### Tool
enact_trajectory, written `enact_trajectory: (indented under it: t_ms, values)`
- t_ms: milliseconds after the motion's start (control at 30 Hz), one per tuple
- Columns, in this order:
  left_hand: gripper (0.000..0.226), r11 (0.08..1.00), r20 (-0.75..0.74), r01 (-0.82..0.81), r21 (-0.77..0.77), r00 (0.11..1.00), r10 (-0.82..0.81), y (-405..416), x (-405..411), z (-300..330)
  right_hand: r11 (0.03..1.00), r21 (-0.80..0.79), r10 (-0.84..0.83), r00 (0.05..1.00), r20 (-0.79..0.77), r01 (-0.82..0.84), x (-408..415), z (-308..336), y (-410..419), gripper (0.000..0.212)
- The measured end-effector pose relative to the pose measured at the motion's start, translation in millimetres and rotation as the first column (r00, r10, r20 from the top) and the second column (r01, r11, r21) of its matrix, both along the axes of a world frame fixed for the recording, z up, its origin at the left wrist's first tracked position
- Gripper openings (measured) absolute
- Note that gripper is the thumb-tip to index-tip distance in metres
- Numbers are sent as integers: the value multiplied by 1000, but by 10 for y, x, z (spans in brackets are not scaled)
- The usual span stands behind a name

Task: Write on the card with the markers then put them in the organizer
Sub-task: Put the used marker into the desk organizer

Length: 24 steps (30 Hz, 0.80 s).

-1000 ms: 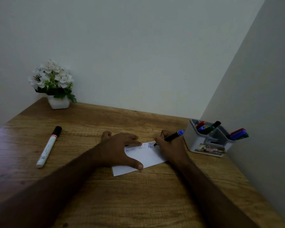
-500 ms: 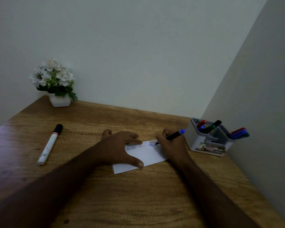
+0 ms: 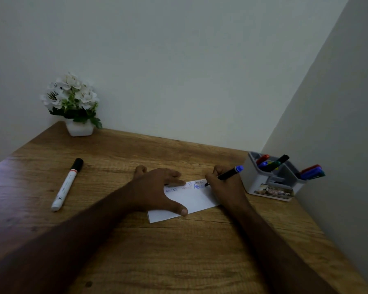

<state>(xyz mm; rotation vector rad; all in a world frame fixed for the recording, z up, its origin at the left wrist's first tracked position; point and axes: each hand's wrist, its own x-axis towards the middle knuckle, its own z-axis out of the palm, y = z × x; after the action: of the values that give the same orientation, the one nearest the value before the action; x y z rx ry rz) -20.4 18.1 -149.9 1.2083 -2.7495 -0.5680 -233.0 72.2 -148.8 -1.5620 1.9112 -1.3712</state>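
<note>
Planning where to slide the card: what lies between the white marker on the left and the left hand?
Only bare wooden table between white marker and left hand, in the head view.

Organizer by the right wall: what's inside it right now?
The organizer holds capped markers: red, blue and black-green ones in the back compartment, more red, blue and green on the right. Their lower ends are hidden by its walls.
</note>
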Motion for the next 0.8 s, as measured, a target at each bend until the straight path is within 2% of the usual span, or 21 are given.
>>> enact_trajectory:
  t_ms: [300, 600, 800]
  values:
    - [97, 1000, -11, -5, -4, 1000, 5, -5, 0, -15, 1000, 27, -6, 1000, 6, 6, -3, 4, -28, 26]
    - [98, 1000, 20, -2, -13, 1000, 2, -20, -5, -23, 1000, 19, 3, 1000, 21, -3, -57, -31, -42, 32]
    - [93, 1000, 13, 1, -13, 1000, -1, -18, -11, -23, 998, -50, -30, 998, 62, 33, -90, -29, -26, 27]
